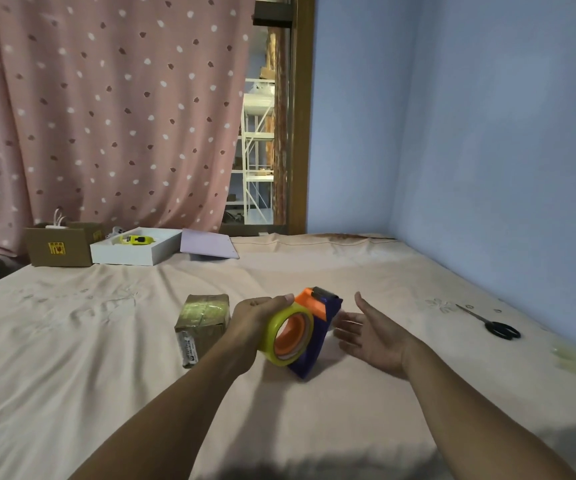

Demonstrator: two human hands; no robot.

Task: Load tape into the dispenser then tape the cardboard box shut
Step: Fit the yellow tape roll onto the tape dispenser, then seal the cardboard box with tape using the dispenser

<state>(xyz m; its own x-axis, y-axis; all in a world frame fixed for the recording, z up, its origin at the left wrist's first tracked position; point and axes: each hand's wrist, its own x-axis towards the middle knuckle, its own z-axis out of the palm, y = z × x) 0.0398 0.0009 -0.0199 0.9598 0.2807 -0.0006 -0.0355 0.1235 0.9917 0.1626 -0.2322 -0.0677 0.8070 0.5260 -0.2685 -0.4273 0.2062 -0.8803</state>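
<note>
i judge the tape roll (286,336) seated in the dispenser (317,327); left hand (255,320) grips it, right hand (366,336) spread wide at 3 o'clock; box (203,323) at 9 o'clock awaits sealing.

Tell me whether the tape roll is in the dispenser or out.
In. The yellow tape roll sits around the orange hub of the blue dispenser, which the left hand grips.

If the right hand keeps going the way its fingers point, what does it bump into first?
Most likely the dispenser: the open right hand points left at its purple body, close by. Exact depth is hard to judge.
</note>
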